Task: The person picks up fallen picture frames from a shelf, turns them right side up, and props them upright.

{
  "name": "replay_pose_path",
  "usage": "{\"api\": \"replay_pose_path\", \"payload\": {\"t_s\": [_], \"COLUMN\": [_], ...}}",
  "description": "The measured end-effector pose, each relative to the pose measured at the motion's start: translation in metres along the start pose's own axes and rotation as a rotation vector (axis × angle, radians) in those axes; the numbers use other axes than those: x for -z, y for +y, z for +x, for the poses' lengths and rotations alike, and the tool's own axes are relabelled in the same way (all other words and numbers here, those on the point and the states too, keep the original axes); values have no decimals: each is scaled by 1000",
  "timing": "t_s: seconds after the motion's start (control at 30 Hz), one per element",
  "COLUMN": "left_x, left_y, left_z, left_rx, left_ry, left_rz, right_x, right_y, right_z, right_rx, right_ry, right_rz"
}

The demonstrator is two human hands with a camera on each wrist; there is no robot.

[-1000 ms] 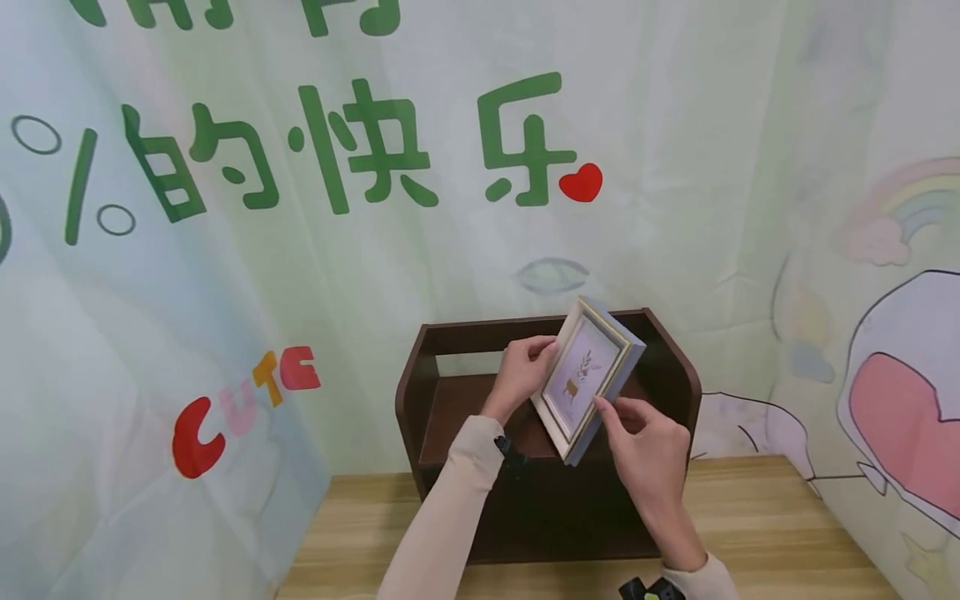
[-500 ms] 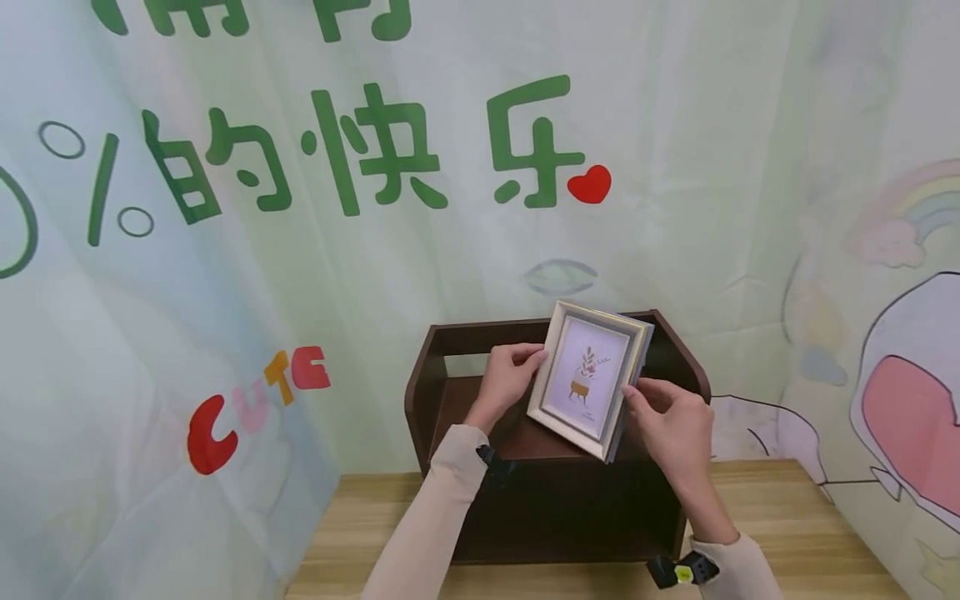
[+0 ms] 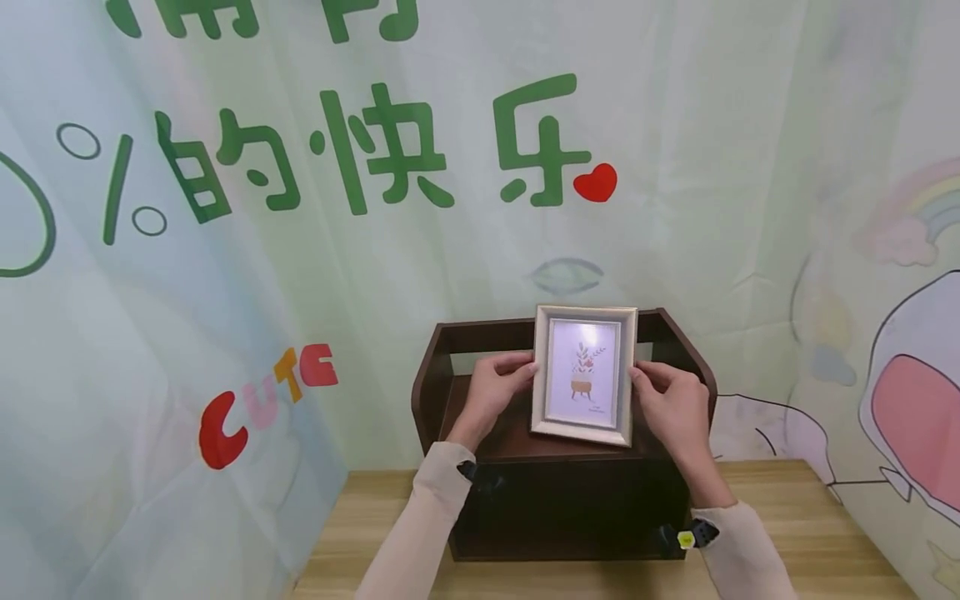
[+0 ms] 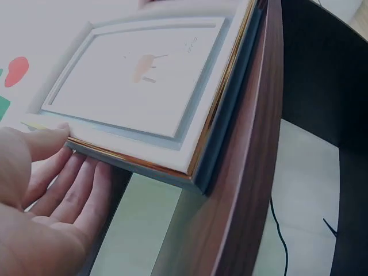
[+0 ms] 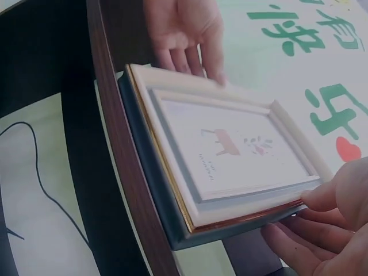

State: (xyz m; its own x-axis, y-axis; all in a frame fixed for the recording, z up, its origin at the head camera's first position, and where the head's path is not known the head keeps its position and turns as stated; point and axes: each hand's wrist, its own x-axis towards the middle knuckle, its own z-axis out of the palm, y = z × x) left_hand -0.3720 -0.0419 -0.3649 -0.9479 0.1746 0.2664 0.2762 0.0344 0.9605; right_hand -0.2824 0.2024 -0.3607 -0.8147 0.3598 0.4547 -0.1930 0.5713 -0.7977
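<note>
A picture frame (image 3: 583, 375) with a pale, gold-edged border and a plant-pot print stands nearly upright over the top shelf of a dark brown wooden rack (image 3: 570, 508). My left hand (image 3: 497, 387) pinches its left edge, thumb on the front and fingers behind. On the opposite edge, my right hand (image 3: 675, 408) pinches the frame in the same manner. In the left wrist view the frame's dark side (image 4: 230, 109) lies close to the rack's wooden edge (image 4: 247, 144); I cannot tell whether they touch.
The rack stands on a light wood-grain table (image 3: 375, 517), with raised side panels (image 3: 690, 358) and a back rail. Behind it hangs a printed cloth (image 3: 375, 275) with green characters and a red heart.
The picture frame has turned from an angled, tilted pose to face me and stand almost straight. Both hands have kept their hold, the left moving left and lower, the right moving right.
</note>
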Motion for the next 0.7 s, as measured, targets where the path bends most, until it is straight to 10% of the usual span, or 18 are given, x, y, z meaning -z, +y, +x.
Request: {"api": "replay_pose_path", "payload": {"t_s": [0.7], "left_x": [-15], "left_y": [-3], "left_z": [-12], "left_rx": [-7], "left_ry": [38], "left_rz": [-35], "right_x": [-9], "right_y": [8], "right_z": [8], "right_rx": [68], "right_ry": [76], "right_rz": [-61]}}
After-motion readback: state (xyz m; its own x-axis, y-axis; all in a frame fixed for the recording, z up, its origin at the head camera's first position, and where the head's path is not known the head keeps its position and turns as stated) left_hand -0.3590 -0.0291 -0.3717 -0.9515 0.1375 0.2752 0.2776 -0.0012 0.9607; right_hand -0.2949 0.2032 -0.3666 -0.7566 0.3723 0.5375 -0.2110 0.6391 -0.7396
